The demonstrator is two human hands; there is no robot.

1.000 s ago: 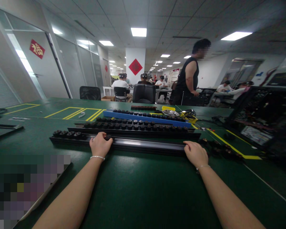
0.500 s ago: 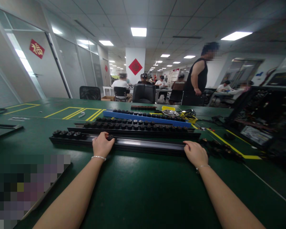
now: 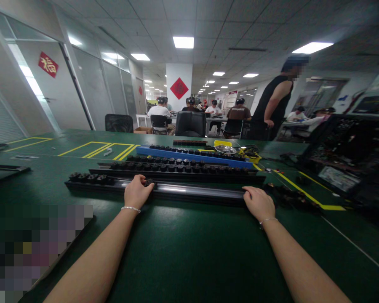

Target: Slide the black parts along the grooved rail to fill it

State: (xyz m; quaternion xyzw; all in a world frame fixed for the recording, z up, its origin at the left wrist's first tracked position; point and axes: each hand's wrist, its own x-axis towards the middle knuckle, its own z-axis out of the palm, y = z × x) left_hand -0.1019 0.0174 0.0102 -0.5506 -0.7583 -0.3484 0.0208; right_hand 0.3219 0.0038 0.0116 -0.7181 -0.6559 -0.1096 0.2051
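A long black rail with a shiny channel lies across the green table in front of me. Several small black socket-like modules sit on its left end. Left of the middle, my left hand is closed round another black module at the channel; its underside is hidden. My right hand grips the right end of the rail, thumb and fingertips on its edge. Just right of that hand lies a loose cluster of dark modules.
Behind my rail lie a second black rail with modules and a blue rail. Farther back are a yellow tray and a metal bowl. A dark open case stands at right. People sit beyond; one person stands.
My left hand has shifted slightly right along the rail with the module. My right hand stays at the rail's end. The standing person has moved right.
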